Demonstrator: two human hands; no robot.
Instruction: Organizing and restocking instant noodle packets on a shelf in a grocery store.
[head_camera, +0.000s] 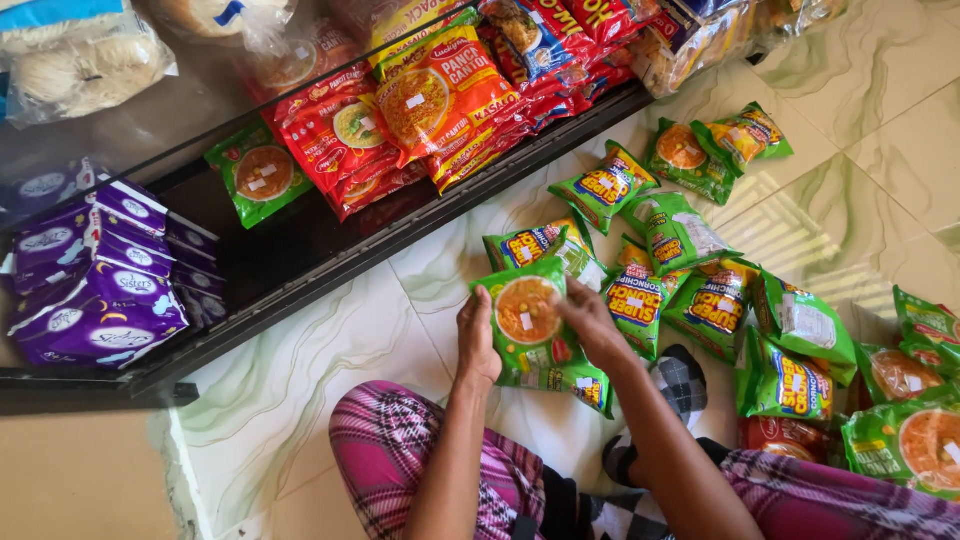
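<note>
I hold a small stack of green noodle packets (530, 325) with an orange bowl picture on the top one, just above the pale marble floor. My left hand (477, 340) grips the stack's left edge. My right hand (592, 322) grips its right edge, fingers over the top packet. Several more green packets (690, 235) lie scattered on the floor to the right, just beyond my right hand. My knees in pink plaid trousers (400, 445) sit below the hands.
A low black shelf (300, 260) runs diagonally at upper left. It holds purple packs (100, 290), one green packet (258, 172), and red and orange noodle packets (400, 115). Bagged white noodles (80, 60) lie at top left. A checked slipper (682, 385) rests by my right arm.
</note>
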